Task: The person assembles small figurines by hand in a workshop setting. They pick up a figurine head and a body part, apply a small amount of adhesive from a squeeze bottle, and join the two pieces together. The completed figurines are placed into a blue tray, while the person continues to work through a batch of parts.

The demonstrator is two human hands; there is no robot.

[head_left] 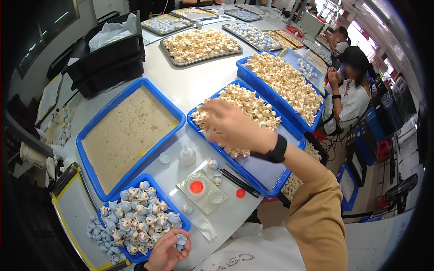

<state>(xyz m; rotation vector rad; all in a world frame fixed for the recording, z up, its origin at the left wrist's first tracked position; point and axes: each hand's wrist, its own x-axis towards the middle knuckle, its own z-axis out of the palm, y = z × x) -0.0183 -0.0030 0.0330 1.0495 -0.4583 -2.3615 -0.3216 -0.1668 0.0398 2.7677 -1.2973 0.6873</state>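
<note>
Cream pieces (246,108) — blue tray (266,180), right hand (235,126)

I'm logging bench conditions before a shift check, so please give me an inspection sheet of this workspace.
Surface: white table, crowded with trays.
Job's things: blue tray of cream pieces under the right hand; blue tray of blue-painted pieces by the left hand; small blue piece in the left hand.
Clutter: blue tray of sand-coloured material, small white bottle, dish of red paint, red cap, dark brushes, metal trays further back.
Hands: right reaches into the cream pieces, fingers spread; left is closed round the small blue piece.
Cables: a few by the seated co-worker, unclear.
Surroundings: black crates, more workers along the table.
</note>
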